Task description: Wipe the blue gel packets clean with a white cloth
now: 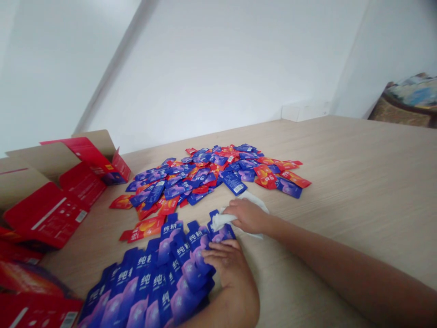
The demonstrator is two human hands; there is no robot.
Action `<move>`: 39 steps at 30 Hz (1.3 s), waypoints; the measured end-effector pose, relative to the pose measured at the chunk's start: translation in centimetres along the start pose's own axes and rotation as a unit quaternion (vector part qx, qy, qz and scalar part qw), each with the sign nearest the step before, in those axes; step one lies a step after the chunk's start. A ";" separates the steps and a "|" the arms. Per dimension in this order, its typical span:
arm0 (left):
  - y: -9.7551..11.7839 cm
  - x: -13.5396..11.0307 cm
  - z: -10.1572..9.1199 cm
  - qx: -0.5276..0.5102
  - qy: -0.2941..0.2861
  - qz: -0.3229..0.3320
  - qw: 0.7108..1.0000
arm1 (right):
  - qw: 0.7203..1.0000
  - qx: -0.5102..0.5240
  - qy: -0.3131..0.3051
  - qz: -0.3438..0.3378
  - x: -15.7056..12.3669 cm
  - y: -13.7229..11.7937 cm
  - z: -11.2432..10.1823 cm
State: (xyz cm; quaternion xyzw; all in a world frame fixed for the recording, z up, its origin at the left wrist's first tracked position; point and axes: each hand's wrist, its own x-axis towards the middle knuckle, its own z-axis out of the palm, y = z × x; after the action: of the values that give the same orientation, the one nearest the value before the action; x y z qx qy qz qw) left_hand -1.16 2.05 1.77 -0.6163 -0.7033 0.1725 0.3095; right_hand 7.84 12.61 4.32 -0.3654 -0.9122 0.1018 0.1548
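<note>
A bunched white cloth or tissue (254, 200) is in my right hand (246, 215), whose fingers are closed around it. One end of it touches the top of a blue-purple packet (222, 233). Over the lower part of that packet lies my left hand (228, 263), fingers stretched out and slightly apart; its thumb is hidden. To the left, overlapping rows of similar blue-purple packets (145, 282) with white lettering lie face up, several deep. Beyond both hands, a loose heap of red-orange and blue packets (201, 175) spreads across the wooden table (341, 182).
Open red cardboard boxes (51, 214) with raised flaps stand along the left side. More red printed packaging (37, 310) fills the lower left corner. By the wall sits a small white box (300, 111). A chair or seat with patterned fabric (406, 102) stands at far right.
</note>
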 end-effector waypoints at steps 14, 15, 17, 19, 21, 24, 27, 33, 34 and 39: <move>0.0 0.0 0.0 -0.043 -0.008 -0.009 0.999 | 1.000 -0.007 0.017 0.014 0.0 0.3 0.1; 0.0 0.0 0.0 -0.045 -0.008 -0.006 0.999 | 1.000 0.000 0.023 0.002 0.0 0.0 0.0; -0.1 0.1 -0.1 -0.041 -0.008 -0.002 0.999 | 0.999 0.015 0.017 -0.030 -0.1 -0.8 0.0; -0.2 0.1 -0.2 -0.027 -0.007 -0.003 1.000 | 0.998 0.024 -0.013 -0.052 0.0 -1.4 0.1; -0.2 0.0 -0.1 -0.010 -0.001 -0.002 1.000 | 0.999 0.015 -0.028 -0.038 0.1 -1.3 0.3; 0.0 -0.1 0.1 0.008 0.005 0.002 1.000 | 1.000 -0.008 -0.010 0.008 0.1 -0.3 0.2; 0.2 -0.1 0.4 0.009 0.004 -0.001 1.000 | 1.000 0.001 0.015 0.003 0.0 -0.3 -0.1; 0.0 0.1 0.1 -0.033 -0.009 -0.010 0.999 | 0.998 0.025 -0.022 -0.052 0.1 -1.3 0.5; 0.0 0.0 0.1 -0.035 -0.008 -0.011 0.999 | 0.999 0.018 -0.023 -0.038 0.2 -1.0 0.6; 0.1 0.0 0.1 -0.006 0.002 -0.005 1.000 | 1.000 0.000 0.020 0.013 0.1 0.3 0.2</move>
State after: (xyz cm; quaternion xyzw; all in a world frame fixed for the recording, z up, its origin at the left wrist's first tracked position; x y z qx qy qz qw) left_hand -1.17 2.04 1.59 -0.6149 -0.7067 0.1655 0.3084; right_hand 7.91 12.88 4.03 -0.3788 -0.9042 0.0966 0.1719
